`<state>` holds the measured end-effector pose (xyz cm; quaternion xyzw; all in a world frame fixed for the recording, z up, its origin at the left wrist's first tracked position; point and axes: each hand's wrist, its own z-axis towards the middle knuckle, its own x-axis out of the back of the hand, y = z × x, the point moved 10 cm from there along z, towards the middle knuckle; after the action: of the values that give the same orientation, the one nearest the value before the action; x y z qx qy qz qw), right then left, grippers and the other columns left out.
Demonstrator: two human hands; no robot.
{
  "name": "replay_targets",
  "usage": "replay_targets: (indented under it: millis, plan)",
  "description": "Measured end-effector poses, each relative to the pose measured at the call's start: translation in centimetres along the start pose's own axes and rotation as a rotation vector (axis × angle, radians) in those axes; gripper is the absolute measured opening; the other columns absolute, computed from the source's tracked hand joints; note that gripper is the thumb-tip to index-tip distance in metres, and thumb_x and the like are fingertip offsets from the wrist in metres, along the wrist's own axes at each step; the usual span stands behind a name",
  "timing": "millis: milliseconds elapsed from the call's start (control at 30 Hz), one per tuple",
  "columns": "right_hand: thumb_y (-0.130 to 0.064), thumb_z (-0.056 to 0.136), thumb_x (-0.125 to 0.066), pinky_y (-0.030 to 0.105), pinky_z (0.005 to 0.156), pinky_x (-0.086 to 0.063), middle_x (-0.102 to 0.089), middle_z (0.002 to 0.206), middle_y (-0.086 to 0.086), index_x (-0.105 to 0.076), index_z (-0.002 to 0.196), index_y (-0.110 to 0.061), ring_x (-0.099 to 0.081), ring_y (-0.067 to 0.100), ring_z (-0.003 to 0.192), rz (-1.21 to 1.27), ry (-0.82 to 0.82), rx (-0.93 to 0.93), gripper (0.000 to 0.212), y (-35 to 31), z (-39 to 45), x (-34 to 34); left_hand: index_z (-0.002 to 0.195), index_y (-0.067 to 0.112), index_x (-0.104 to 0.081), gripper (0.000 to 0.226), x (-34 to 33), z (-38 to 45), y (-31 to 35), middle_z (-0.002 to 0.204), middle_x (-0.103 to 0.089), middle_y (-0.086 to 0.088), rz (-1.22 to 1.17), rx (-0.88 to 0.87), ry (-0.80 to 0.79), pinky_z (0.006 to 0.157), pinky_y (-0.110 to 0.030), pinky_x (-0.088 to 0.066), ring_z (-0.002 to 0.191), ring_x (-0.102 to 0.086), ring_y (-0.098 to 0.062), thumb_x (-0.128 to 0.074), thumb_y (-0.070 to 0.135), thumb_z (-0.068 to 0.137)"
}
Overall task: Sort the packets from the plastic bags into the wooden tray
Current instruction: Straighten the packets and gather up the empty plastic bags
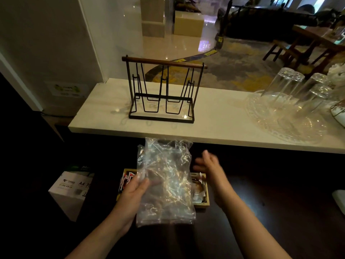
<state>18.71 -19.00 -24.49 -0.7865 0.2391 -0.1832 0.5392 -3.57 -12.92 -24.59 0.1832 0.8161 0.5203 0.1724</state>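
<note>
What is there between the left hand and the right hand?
In the head view, a crumpled clear plastic bag, held by the left hand; the open right hand is apart from it.

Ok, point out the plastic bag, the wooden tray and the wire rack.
plastic bag (166,184): head view, on the crinkled middle of the clear film.
wooden tray (202,204): head view, on its near right corner wall.
wire rack (164,63): head view, on the wooden top bar.

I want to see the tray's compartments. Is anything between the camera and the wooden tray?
Yes. The clear plastic bag, held up by the left hand, covers the wooden tray's middle; only its ends show.
</note>
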Motion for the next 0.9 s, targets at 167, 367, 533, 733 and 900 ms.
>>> replay_targets:
  millis: [167, 367, 533, 733, 900]
  plan:
    - [-0.068, 0.074, -0.058, 0.038, 0.107, -0.038, -0.047, 0.142, -0.009, -0.031, 0.143, -0.032, -0.047, 0.012, 0.128, 0.112, -0.474, -0.254, 0.082, 4.2, -6.0, -6.1, 0.099, 0.027, -0.063, 0.016, -1.2, -0.6, 0.0, 0.101, -0.069, 0.008, -0.004, 0.030, -0.039, 0.098, -0.039, -0.044, 0.095, -0.062, -0.008, -0.053, 0.026, 0.087]
    - [-0.020, 0.072, -0.079, 0.048, 0.087, -0.055, -0.069, 0.114, 0.010, -0.040, 0.135, -0.021, -0.069, 0.028, 0.096, 0.190, -0.255, -0.163, 0.074, 3.7, -3.6, -4.8, 0.091, 0.015, -0.064, 0.019, -1.5, 0.0, 0.4, 0.072, -0.074, 0.003, -0.009, 0.055, -0.064, 0.052, -0.023, -0.054, 0.069, -0.071, -0.010, -0.046, 0.008, 0.095]
    - [-0.007, 0.079, -0.069, 0.039, 0.082, -0.056, -0.071, 0.104, 0.016, -0.064, 0.113, -0.003, -0.069, 0.025, 0.087, 0.335, -0.405, -0.304, 0.034, 3.5, -4.5, -4.6, 0.101, 0.008, -0.066, 0.017, -1.4, 0.2, 0.0, 0.097, -0.072, -0.022, -0.030, 0.111, -0.102, 0.083, -0.050, -0.055, 0.091, -0.069, -0.036, -0.057, 0.011, 0.087]
    - [-0.009, 0.087, -0.061, 0.042, 0.081, -0.055, -0.070, 0.106, 0.012, -0.058, 0.118, -0.008, -0.067, 0.025, 0.091, 0.103, -0.405, -0.186, 0.031, 2.5, -4.6, -4.5, 0.079, 0.001, -0.060, 0.005, -1.2, 0.8, 0.5, 0.073, -0.063, -0.015, -0.042, 0.096, -0.149, 0.063, -0.032, -0.052, 0.064, -0.065, -0.020, -0.058, 0.004, 0.082]
    - [0.005, 0.085, -0.052, 0.033, 0.070, -0.056, -0.071, 0.089, 0.013, -0.069, 0.097, -0.002, -0.067, 0.024, 0.079, 0.304, -0.417, -0.136, 0.021, 1.6, -4.3, -4.6, 0.076, 0.009, -0.076, 0.022, -2.6, 0.3, 1.1, 0.073, -0.072, -0.014, -0.370, 0.159, -0.289, 0.050, -0.031, -0.058, 0.059, -0.069, -0.024, -0.056, 0.005, 0.070]
